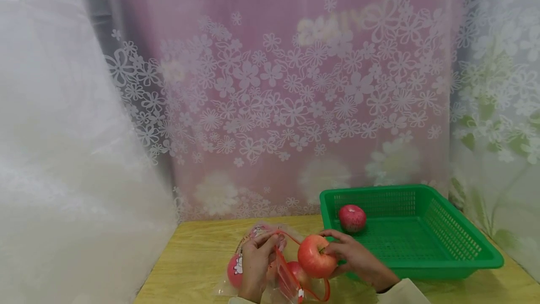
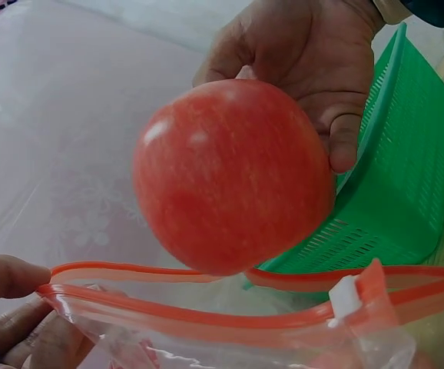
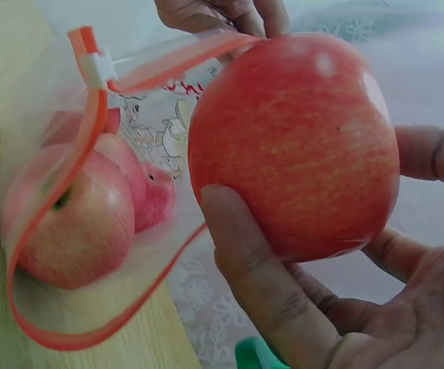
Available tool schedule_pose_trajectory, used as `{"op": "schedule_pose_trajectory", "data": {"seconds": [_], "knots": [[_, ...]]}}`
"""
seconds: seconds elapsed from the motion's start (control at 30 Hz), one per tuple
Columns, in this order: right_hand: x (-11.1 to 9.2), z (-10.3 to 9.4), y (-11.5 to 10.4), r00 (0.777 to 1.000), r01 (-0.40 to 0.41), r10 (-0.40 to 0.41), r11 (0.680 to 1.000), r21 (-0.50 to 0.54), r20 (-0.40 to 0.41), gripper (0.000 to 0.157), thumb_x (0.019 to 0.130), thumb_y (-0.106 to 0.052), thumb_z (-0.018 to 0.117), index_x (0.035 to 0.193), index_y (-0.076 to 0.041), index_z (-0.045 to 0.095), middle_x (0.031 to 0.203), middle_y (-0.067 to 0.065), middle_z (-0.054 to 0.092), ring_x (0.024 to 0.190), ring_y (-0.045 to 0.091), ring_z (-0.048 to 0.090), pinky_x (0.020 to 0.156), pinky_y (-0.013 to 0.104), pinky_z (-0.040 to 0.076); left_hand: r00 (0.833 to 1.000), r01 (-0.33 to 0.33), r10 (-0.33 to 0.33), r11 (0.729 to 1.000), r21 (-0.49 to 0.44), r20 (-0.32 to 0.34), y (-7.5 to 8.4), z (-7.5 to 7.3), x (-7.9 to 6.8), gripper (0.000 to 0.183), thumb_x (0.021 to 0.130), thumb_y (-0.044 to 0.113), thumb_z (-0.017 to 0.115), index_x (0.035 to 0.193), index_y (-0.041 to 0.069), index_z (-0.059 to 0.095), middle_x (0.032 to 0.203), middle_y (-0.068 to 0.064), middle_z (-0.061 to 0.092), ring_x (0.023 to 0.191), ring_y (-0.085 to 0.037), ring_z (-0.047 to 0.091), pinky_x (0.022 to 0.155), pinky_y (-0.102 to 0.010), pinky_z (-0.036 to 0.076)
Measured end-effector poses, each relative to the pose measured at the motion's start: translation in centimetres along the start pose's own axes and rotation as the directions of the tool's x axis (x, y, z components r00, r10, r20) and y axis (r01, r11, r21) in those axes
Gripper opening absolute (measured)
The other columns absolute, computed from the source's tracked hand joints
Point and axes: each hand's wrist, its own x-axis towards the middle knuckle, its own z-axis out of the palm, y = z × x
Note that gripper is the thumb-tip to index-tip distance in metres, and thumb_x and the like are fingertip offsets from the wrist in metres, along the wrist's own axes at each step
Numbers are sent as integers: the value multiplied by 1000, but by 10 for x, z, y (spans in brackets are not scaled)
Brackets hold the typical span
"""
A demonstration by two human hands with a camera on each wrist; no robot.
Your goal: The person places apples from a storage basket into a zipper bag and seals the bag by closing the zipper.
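My right hand grips a red apple by its stem side, fingers spread around it. The apple is held right at the mouth of a clear zip bag with an orange-red rim and a white slider. My left hand pinches one end of the bag's rim between thumb and fingers. The rim stands apart in a loop. Inside the bag, apples show through the printed plastic, low on the table. In the left wrist view the held apple hides part of the rim's far side.
A green plastic basket with perforated walls stands on the right of the wooden table. One red apple lies in its back left corner. Flower-patterned curtains hang behind and at both sides.
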Motion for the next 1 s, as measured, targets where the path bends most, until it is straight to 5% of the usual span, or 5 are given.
{"op": "schedule_pose_trajectory", "data": {"seconds": [1.0], "knots": [[-3, 49, 10, 990, -13, 9, 1000, -25, -144, 49, 88, -20, 54, 130, 0, 38, 105, 13, 54, 82, 23, 62, 65, 44, 55, 1000, 18, -18, 1000, 3, 6, 7, -11, -12, 27, 84, 8, 63, 104, -10, 62, 88, -13, 69, 78, -21, 68, 71, -33, 54]]}}
